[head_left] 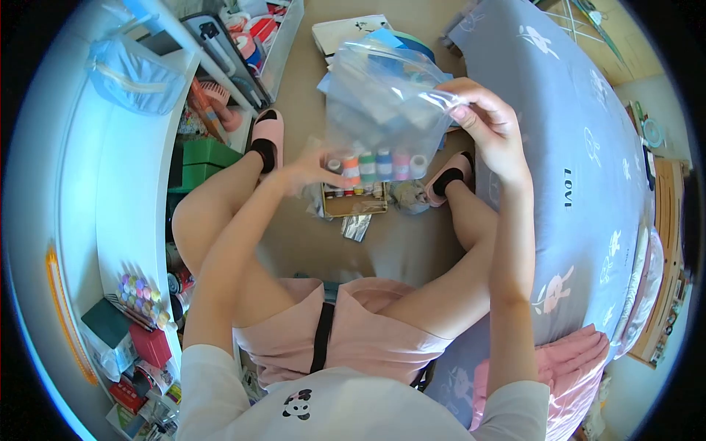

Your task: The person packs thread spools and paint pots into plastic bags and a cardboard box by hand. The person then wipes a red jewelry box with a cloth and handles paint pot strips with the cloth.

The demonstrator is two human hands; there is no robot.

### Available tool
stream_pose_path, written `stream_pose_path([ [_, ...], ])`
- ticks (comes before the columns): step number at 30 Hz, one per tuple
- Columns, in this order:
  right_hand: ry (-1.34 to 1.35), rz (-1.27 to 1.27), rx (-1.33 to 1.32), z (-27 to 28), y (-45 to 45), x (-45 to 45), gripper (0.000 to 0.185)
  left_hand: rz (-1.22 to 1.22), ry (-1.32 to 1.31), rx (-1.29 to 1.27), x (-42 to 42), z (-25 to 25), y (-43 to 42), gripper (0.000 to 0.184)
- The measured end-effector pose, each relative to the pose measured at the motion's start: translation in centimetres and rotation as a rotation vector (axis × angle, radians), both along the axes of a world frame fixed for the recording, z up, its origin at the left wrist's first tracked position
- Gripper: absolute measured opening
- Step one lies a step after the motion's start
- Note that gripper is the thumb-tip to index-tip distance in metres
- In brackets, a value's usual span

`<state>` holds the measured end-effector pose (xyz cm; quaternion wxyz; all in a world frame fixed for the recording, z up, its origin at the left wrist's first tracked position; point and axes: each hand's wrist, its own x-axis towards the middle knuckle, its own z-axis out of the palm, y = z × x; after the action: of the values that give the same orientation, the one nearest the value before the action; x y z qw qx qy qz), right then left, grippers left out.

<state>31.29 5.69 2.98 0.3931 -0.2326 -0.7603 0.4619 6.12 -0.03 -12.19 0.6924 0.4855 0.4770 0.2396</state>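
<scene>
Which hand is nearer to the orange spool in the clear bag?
The left hand, beside the orange spool, at a lower corner of the clear bag. The right hand holds its upper edge, farther away.

A smooth tan floor (pixel 294 81) runs between white furniture (pixel 132 191) on the left and a bed (pixel 581 242) on the right. The bed's grey-blue cover carries pale animal prints and the word "LOVE"; a bunched pink cloth (pixel 570 371) lies at its near end. Beyond it stand light wooden furniture (pixel 665 272) and a pale wall (pixel 636 92). Beside the white furniture are a green box (pixel 209 162) and a clear-sided bin (pixel 283 59) of red and white items. Cool, bluish light washes the left side.
</scene>
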Motion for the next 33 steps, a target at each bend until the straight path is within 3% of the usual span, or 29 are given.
stream_pose_path([
  [1, 0.057, -0.039, -0.008, 0.0, 0.1, 0.2, 0.011, -0.074, -0.042, -0.086, 0.4, 0.2, -0.3, 0.068],
  [2, 0.06, -0.056, -0.004, 0.3, 0.1, 0.5, 0.011, -0.091, -0.038, -0.084, 0.8, 0.4, -0.6, 0.068],
  [4, 0.101, -0.198, -0.116, 1.1, 0.0, 1.2, 0.013, 0.041, -0.301, -0.215, 1.9, 1.0, -1.1, 0.057],
  [8, 0.22, -0.431, 0.089, 0.8, 1.3, 2.6, 0.017, -0.039, -0.339, -0.111, 2.5, 3.6, -1.2, 0.053],
  [9, 0.236, -0.407, 0.089, 0.8, 1.4, 2.9, 0.041, -0.019, -0.352, -0.056, 2.5, 4.2, -1.3, 0.052],
  [10, 0.241, -0.414, 0.094, 0.7, 1.4, 2.9, 0.041, 0.001, -0.365, 0.001, 2.4, 4.8, -1.2, 0.052],
  [12, 0.562, -0.369, -0.079, 0.4, 1.4, 2.7, 0.075, 0.009, -0.412, -0.045, 1.7, 6.0, -1.1, 0.052],
  [13, 0.471, -0.371, -0.2, -0.4, 1.7, 3.7, 0.094, 0.025, -0.465, -0.093, 1.3, 6.5, -1.0, 0.052],
  [14, 0.473, -0.374, -0.194, -1.8, 2.0, 4.5, 0.094, 0.019, -0.464, -0.089, 1.0, 7.0, -0.9, 0.052],
  [16, 0.399, 0.128, -0.746, -3.7, 2.6, 4.9, 0.089, 0.067, -0.521, -0.012, 0.2, 7.8, -1.0, 0.049],
  [18, -0.114, 0.256, -0.753, -3.9, 1.8, 3.8, 0.086, 0.08, -0.5, 0.044, -0.6, 8.1, -1.0, 0.048],
  [19, -0.11, 0.259, -0.746, -4.4, 1.6, 2.9, 0.086, 0.095, -0.507, 0.065, -0.7, 8.9, -1.0, 0.047],
  [21, -0.082, 0.327, -0.506, -5.7, 1.2, 1.0, 0.064, 0.116, -0.512, 0.087, -1.2, 9.8, -0.9, 0.046],
  [22, -0.083, 0.333, -0.505, -5.8, 1.2, 0.4, 0.064, 0.14, -0.472, 0.061, -1.5, 10.1, -0.9, 0.042],
  [24, -0.042, 0.073, -0.782, -5.8, 1.2, -0.7, 0.036, 0.168, -0.432, 0.035, -1.7, 9.8, -0.6, 0.037],
  [25, -0.03, -0.056, -0.726, -5.9, 0.8, -1.3, 0.02, 0.282, -0.39, 0.036, -1.5, 9.2, -0.3, 0.03],
  [26, -0.03, -0.053, -0.728, -6.0, 0.6, -1.5, 0.02, 0.394, -0.347, 0.034, -1.4, 8.7, -0.1, 0.024],
  [33, -0.079, -0.091, -0.632, -5.6, 0.4, -1.4, 0.019, 0.363, -0.311, 0.052, -1.4, 8.5, 0.5, 0.013],
])
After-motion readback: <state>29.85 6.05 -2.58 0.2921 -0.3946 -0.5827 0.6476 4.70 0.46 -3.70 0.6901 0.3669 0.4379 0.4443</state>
